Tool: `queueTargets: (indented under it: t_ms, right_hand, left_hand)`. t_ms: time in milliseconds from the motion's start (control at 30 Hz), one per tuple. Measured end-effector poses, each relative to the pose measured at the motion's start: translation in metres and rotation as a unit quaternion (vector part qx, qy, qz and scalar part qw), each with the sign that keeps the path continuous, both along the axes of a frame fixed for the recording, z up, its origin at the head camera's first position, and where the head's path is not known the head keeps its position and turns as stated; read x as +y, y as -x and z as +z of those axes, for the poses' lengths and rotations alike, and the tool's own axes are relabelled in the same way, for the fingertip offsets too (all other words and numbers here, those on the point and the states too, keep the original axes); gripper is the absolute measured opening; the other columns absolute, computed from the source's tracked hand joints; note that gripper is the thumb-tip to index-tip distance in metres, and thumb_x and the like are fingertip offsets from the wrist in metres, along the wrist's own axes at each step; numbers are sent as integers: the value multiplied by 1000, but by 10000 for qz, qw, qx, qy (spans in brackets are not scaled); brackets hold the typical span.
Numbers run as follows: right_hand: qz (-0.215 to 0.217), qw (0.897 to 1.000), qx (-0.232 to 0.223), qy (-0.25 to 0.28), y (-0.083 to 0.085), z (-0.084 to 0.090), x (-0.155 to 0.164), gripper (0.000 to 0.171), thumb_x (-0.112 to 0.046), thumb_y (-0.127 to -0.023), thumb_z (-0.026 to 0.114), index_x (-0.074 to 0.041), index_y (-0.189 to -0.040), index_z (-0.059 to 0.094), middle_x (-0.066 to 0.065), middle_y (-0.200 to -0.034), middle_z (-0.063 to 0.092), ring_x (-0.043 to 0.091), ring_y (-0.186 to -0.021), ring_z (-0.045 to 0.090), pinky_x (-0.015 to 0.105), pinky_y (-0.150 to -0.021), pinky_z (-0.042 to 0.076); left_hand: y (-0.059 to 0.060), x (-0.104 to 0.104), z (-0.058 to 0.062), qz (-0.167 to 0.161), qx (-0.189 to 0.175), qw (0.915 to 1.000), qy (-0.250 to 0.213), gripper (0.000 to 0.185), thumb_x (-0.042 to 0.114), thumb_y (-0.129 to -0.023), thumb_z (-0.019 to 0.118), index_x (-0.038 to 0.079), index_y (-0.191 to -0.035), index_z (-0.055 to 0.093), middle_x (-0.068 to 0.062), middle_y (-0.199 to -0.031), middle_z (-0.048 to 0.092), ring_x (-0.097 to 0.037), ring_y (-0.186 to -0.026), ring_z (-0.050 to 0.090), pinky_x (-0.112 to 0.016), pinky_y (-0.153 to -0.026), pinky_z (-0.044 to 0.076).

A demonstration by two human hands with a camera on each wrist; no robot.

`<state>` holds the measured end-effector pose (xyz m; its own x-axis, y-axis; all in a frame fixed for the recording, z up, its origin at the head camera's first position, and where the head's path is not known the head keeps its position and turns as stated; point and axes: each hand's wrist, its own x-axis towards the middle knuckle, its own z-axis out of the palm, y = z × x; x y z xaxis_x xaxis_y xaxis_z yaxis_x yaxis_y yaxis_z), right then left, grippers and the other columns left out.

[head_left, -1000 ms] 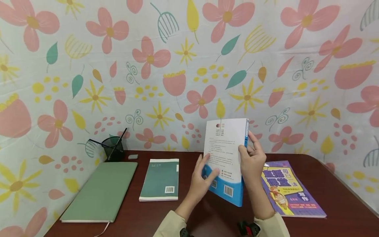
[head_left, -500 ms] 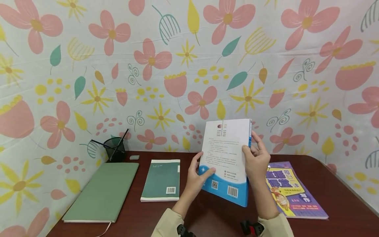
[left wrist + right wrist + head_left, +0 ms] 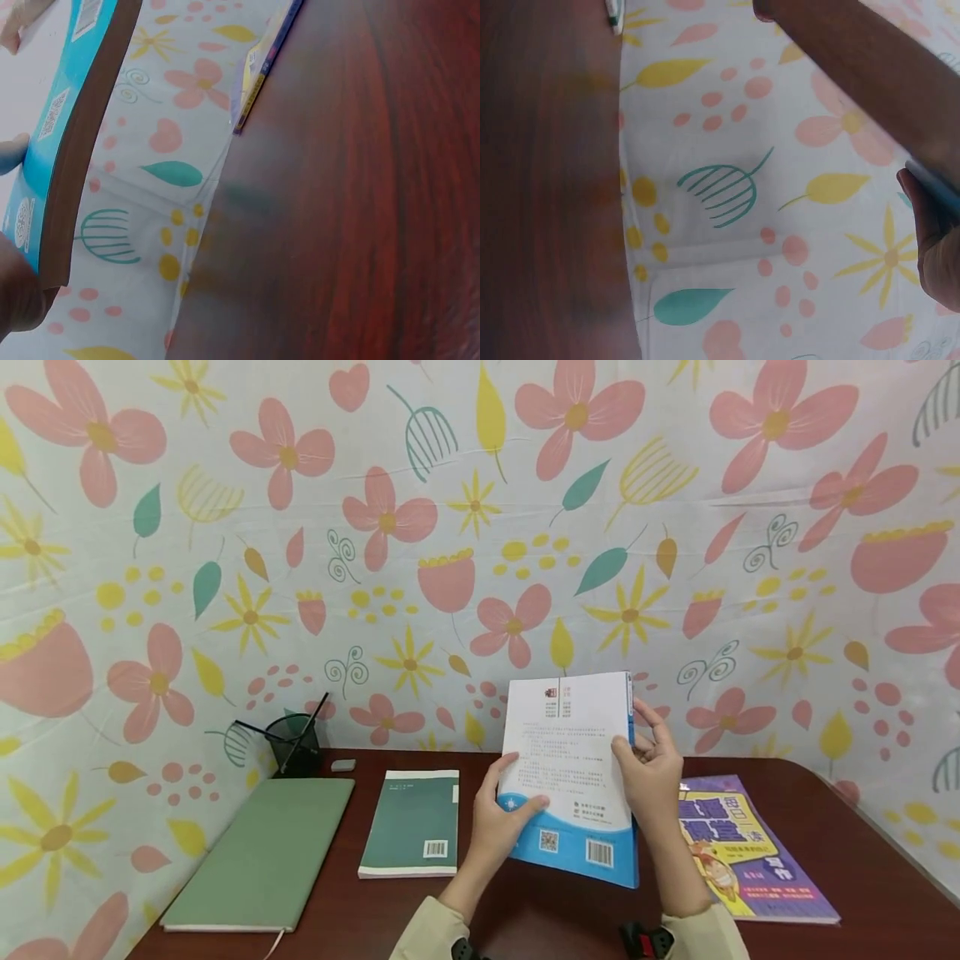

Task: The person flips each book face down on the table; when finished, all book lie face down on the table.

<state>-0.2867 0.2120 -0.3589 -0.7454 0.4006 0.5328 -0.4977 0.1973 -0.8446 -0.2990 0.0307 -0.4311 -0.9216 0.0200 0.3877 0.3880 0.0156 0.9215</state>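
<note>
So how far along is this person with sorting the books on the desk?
Hard to say for sure. A green book and a green notebook already lie flat side by side on the desk. In hand is a white and blue book, held upright, back cover showing, by the left hand and the right hand. A purple book lies to the right, probably next.

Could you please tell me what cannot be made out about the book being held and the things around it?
- White and blue book: front cover faces away in the head view; its back-cover print is too small to read.
- Right hand: the book hides its fingertips; the right wrist view cuts it at the edge.
- Purple book: the forearm covers its left part.
- Pen holder: contents too small to identify.
</note>
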Motion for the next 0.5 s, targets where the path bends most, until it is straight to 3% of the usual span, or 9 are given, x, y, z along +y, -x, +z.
queueTargets:
  t_ms: [133, 233, 367, 500]
  right_hand:
    - [-72, 9994, -266, -197, 6, -6, 6, 51, -5, -89, 51, -23, -137, 45, 4, -104, 71, -7, -66, 64, 18, -52, 52]
    - [70, 9976, -623, -281, 11, -12, 11, 51, -9, -92, 50, -21, -141, 40, 21, -121, 62, -9, -68, 63, 17, -55, 52]
    - [343, 9938, -959, -453, 17, -22, 16, 53, -16, -94, 51, -20, -144, 34, 22, -129, 56, -8, -70, 62, 18, -59, 52]
    - [461, 9889, -1226, -699, 24, -31, 19, 60, -19, -92, 57, -21, -146, 30, 22, -132, 54, -7, -68, 61, 19, -59, 52]
  left_hand:
    - [-3, 6, -2, 319, 12, 9995, 31, 64, 22, -75, 78, 30, -131, 49, -6, -120, 57, -12, -87, 57, -21, -67, 51]
    - [-3, 11, -6, 601, 72, 9981, 96, 65, 20, -74, 78, 28, -131, 49, -6, -125, 55, -14, -96, 55, -21, -74, 48]
    - [-1, 15, -13, 906, -43, 9957, 189, 65, 20, -74, 79, 29, -131, 50, -3, -129, 54, -15, -101, 52, -22, -80, 46]
    - [0, 16, -20, 996, -298, 9943, 217, 65, 20, -73, 79, 30, -130, 50, -1, -130, 54, -13, -102, 52, -26, -85, 45]
